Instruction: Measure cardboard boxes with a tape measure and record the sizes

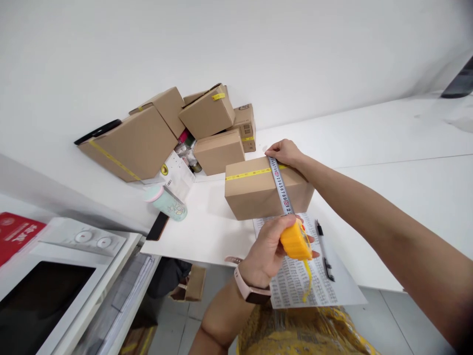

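Observation:
My left hand (268, 246) is wrapped round the yellow case of a tape measure (296, 240), close to the table's front edge. From the case the numbered steel blade (280, 187) runs out across the top of a brown cardboard box (254, 195) with yellow tape along it. At the box's far top edge, my right hand (284, 152) pinches the blade's end. Under the case lies a printed sheet of paper (291, 286), and a black and clear pen (325, 251) rests on its right side. A yellow strap hangs from the case.
Several cardboard boxes (218, 153) are stacked against the wall at the back left. A mint-green cup (168, 202) stands near the table's left edge, beside a white printed packet (181, 172). A microwave (55, 281) is at the lower left. The white table (388, 197) stretches right.

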Demonstrator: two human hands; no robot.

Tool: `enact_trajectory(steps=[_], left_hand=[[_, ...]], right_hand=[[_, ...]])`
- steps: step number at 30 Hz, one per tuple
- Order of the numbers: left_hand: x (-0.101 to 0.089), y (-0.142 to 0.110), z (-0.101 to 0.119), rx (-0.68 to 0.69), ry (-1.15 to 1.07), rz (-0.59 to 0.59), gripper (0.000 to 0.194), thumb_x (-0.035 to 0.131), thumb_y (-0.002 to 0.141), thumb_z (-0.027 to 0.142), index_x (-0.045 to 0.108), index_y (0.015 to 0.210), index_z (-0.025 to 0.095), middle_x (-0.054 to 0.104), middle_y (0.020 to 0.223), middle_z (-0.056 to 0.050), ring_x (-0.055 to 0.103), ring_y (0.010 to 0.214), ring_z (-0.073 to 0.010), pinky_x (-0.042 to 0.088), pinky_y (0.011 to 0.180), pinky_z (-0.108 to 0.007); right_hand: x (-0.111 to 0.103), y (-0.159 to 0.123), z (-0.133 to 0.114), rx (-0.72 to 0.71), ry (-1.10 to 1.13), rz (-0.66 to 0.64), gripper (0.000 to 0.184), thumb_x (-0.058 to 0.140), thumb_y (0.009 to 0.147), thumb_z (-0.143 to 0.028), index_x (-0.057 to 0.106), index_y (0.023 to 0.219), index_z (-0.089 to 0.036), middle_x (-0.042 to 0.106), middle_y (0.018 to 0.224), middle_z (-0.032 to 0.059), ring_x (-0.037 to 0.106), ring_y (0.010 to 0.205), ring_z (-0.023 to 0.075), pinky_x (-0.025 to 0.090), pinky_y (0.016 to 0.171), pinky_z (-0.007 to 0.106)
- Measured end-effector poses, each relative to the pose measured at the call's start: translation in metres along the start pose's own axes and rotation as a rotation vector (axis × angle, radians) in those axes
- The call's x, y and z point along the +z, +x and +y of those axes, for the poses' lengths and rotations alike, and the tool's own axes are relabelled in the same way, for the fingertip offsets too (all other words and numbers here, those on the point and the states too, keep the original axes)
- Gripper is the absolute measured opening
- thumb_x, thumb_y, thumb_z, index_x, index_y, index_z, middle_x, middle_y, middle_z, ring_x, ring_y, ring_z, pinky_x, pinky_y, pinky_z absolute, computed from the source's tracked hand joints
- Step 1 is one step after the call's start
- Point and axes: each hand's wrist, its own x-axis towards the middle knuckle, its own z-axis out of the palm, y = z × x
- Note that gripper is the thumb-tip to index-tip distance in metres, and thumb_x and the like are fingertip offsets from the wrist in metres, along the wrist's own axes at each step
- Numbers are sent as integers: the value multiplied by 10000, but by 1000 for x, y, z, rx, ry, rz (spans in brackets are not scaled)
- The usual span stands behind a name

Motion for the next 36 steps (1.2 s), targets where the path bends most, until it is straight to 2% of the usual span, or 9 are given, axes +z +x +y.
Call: enact_trajectory(steps=[4, 10, 19, 23, 26, 29, 31, 33, 36], left_hand=[[2, 1, -3, 7, -27, -20, 458, 816, 680, 441, 618, 965, 143, 628, 1044, -94, 640, 782, -193, 591, 731, -428], [4, 1, -6, 32, -40, -19, 478, 829, 673, 442, 512, 913, 177, 657, 1013, -91, 654, 765, -195, 595, 654, -387], [3, 4, -7, 33, -45, -7, 473, 844, 660, 425, 516, 907, 190, 656, 978, -75, 655, 774, -207, 593, 650, -393], [0, 2, -2, 60, 13, 11, 396, 820, 689, 404, 562, 893, 185, 649, 1005, -73, 648, 772, -199, 583, 642, -373], [-7, -5, 3, 79, 105, -47, 383, 814, 706, 392, 617, 945, 167, 636, 1086, -92, 633, 810, -192, 573, 660, -351], [-21, -11, 2, 117, 254, -124, 525, 823, 721, 352, 620, 1177, 188, 604, 1207, -103, 616, 881, -185, 548, 735, -326], [-31, -11, -3, 189, 355, -88, 806, 843, 712, 307, 467, 1424, 269, 555, 1296, -96, 598, 954, -184, 528, 802, -315], [-39, -10, -11, 271, 455, -25, 1074, 868, 689, 281, 236, 1554, 355, 485, 1385, -94, 575, 1011, -185, 518, 840, -311], [-44, -7, -25, 336, 596, 12, 1198, 867, 692, 274, 75, 1582, 402, 388, 1478, -101, 560, 1013, -180, 514, 862, -320]], right_hand=[[0, 1, -1, 26, -6, -9, 116, 718, 801, -252, 739, 761, -146, 694, 734, 52, 594, 693, 162, 467, 710, 297], [1, 3, -1, 32, -20, -16, 123, 721, 800, -267, 732, 794, -144, 708, 762, 59, 614, 715, 164, 480, 724, 297], [5, 3, 4, 4, 29, 0, 127, 732, 796, -238, 691, 721, -144, 715, 767, 67, 616, 704, 158, 488, 707, 294], [-2, 1, -1, -2, 285, 48, 107, 730, 806, -200, 675, 745, -132, 712, 761, 78, 625, 694, 160, 522, 696, 310], [-29, -8, -14, -121, 513, 154, 87, 724, 825, -182, 661, 793, -132, 718, 829, 86, 661, 782, 174, 556, 759, 338], [-62, -40, -28, -259, 584, 233, 110, 733, 844, -232, 673, 905, -162, 703, 870, 64, 681, 911, 201, 564, 814, 356], [-71, -78, -31, -284, 596, 220, 195, 765, 818, -281, 683, 972, -193, 698, 861, 46, 688, 936, 214, 569, 811, 355], [-62, -125, -27, -249, 589, 176, 282, 813, 760, -346, 694, 978, -213, 712, 862, 42, 694, 876, 216, 579, 774, 361], [-22, -191, -8, -145, 552, 84, 304, 793, 750, -461, 708, 931, -232, 738, 891, 48, 686, 783, 208, 582, 709, 371]])
